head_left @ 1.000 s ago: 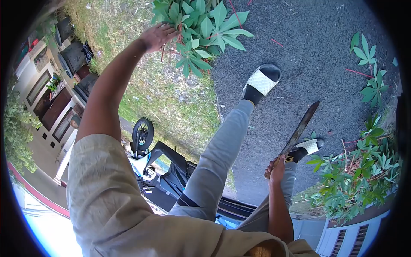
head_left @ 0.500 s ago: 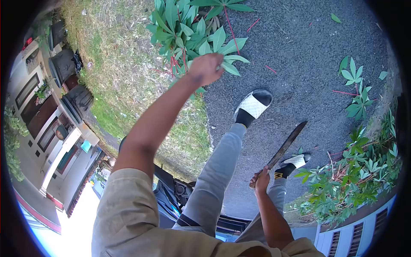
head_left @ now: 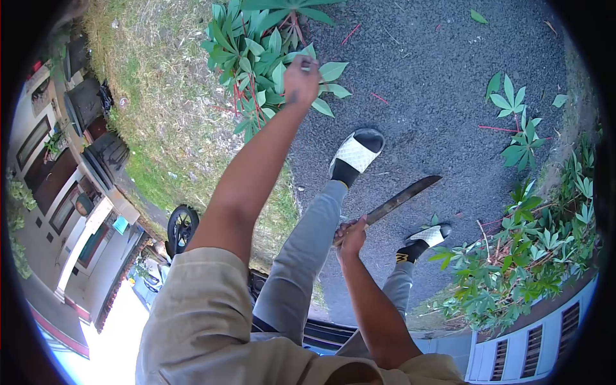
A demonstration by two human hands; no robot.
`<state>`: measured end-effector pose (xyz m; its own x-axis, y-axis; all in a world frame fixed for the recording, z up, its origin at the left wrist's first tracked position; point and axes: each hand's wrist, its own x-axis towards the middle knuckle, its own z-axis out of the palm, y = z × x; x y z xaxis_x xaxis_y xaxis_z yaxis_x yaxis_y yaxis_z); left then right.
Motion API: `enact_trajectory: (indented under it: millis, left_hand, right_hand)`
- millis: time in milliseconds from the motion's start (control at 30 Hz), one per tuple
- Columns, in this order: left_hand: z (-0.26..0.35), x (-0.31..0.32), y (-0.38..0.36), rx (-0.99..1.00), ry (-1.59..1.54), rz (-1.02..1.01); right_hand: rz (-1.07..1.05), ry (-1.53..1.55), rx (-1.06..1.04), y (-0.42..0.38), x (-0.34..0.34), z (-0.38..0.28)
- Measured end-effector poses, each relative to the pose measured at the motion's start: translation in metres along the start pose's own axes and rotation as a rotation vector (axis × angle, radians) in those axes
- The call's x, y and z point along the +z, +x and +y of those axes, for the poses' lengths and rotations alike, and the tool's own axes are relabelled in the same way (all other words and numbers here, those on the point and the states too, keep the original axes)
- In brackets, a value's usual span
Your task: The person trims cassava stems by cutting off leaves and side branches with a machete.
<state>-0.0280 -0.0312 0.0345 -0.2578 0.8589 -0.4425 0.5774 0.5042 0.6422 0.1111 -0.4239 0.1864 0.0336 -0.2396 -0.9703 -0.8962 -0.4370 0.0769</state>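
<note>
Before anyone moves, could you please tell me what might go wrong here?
The machete in the right hand appears between the two white slides in this view, so a slip might injure the wearer.
The left hand is at the leafy branches and could be struck by a swing there.
Loose leaves on the asphalt might slide underfoot.

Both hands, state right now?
Left hand: over the green leaves; whether open or closed can't be told.
Right hand: closed, holding the machete.
</note>
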Motion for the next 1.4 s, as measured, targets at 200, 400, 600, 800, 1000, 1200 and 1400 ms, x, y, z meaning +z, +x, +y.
enact_trajectory:
  millis: [200,400,600,800,1000,1200,1400]
  left_hand:
    - [-0.096,-0.162,-0.043,-0.02,0.265,0.087]
    - [-0.139,-0.203,-0.092,-0.375,0.848,-0.297]
    - [-0.165,-0.098,-0.133,-0.071,0.86,-0.57]
    - [-0.037,0.061,-0.244,-0.054,0.029,-0.857]
    - [0.099,0.195,-0.347,0.267,0.401,-0.886]
    - [0.159,0.343,-0.479,0.688,0.723,-0.992]
    - [0.157,0.54,-0.618,1.326,0.946,-1.09]
  right_hand:
    - [-0.016,-0.087,0.012,0.008,-0.052,-0.007]
    - [0.007,-0.299,-0.01,0.005,-0.111,-0.03]
    - [-0.073,-0.246,0.007,0.048,-0.195,-0.024]
    - [0.018,-0.713,-0.418,0.052,-0.237,-0.059]
    - [-0.16,-0.784,-0.293,0.052,-0.297,-0.115]
    - [-0.177,-0.83,-0.514,0.074,-0.44,-0.161]
    - [-0.004,-0.603,-0.583,0.054,-0.619,-0.144]
